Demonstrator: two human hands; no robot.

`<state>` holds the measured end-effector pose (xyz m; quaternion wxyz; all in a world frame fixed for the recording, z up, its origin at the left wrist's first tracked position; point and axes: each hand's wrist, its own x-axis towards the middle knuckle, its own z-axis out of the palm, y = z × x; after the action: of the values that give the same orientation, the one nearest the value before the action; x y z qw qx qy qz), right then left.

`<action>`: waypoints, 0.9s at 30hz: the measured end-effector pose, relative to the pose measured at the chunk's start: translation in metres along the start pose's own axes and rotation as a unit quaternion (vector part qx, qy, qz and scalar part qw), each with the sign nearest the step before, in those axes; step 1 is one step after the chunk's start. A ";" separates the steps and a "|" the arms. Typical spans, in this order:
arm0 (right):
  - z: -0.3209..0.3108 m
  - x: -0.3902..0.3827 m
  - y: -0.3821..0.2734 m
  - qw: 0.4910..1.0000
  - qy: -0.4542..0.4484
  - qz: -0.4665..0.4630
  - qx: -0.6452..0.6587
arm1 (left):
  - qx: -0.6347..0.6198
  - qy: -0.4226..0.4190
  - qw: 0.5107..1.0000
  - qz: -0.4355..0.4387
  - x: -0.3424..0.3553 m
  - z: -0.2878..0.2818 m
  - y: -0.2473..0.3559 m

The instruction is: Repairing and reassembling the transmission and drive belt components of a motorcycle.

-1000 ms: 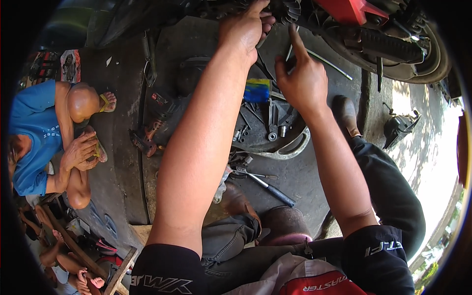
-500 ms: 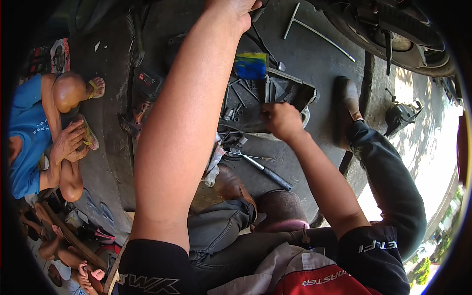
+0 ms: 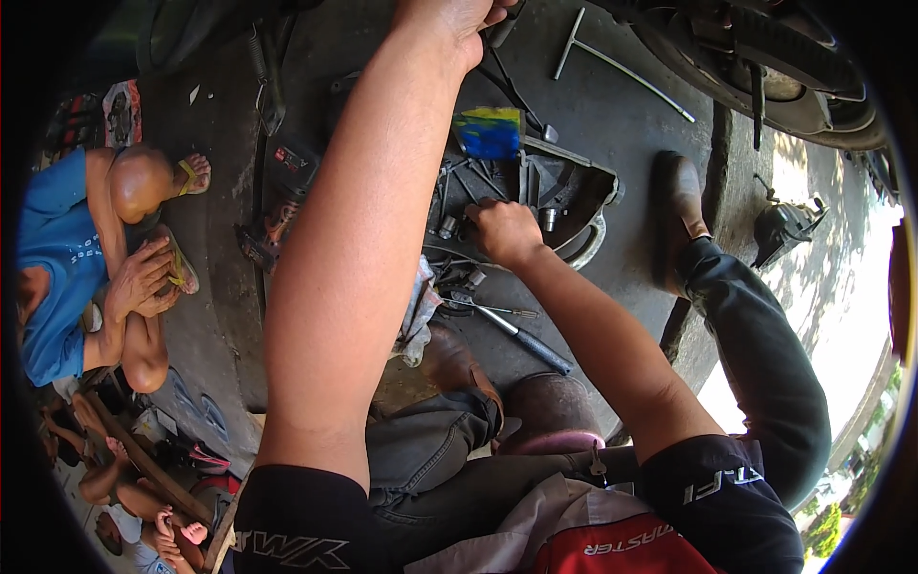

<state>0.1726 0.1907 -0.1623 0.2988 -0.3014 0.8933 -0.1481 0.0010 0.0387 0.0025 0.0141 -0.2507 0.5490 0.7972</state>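
Note:
A dark, rounded tray-like casing (image 3: 601,191) lies on the floor, holding bolts and sockets. My right hand (image 3: 509,232) is down inside it, fingers curled among the small parts; what they pinch is hidden under the hand. To its right a silver socket (image 3: 549,219) stands in the casing, and another socket (image 3: 448,226) lies at its left. A blue and yellow box (image 3: 491,132) rests on the casing's far edge. At the top edge my left hand (image 3: 449,24) is partly cut off. Its visible fingers are curled beside a dark rod-like part (image 3: 504,29).
A ratchet handle (image 3: 535,346) and a grey rag (image 3: 417,320) lie on the near side. Farther off are a T-handle wrench (image 3: 617,57) and a vehicle wheel (image 3: 813,110). A person in blue (image 3: 62,249) sits at left. A round container (image 3: 547,411) stands by my legs.
My right hand has moved left within the casing, from its right part to the small parts. The silver socket beside it now shows. My left arm has barely moved.

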 end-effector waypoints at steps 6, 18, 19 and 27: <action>-0.040 -0.021 0.009 0.537 -0.042 -0.011 0.842 | 0.010 0.003 1.000 -0.017 0.006 0.001 -0.002; -0.114 -0.040 -0.013 0.374 -0.044 -0.232 0.897 | 0.006 -0.018 1.000 0.022 -0.008 0.000 -0.001; -0.119 -0.039 -0.015 0.385 -0.031 -0.222 0.895 | 0.007 -0.021 0.999 0.025 -0.009 0.000 0.000; -0.152 -0.012 -0.013 0.438 0.066 -0.200 0.874 | 0.007 -0.016 1.000 0.003 -0.007 -0.002 0.000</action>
<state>0.0911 0.2012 -0.0330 0.3054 -0.0401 0.2215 -0.9252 0.0077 0.0388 0.0052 0.0226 -0.2359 0.5553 0.7972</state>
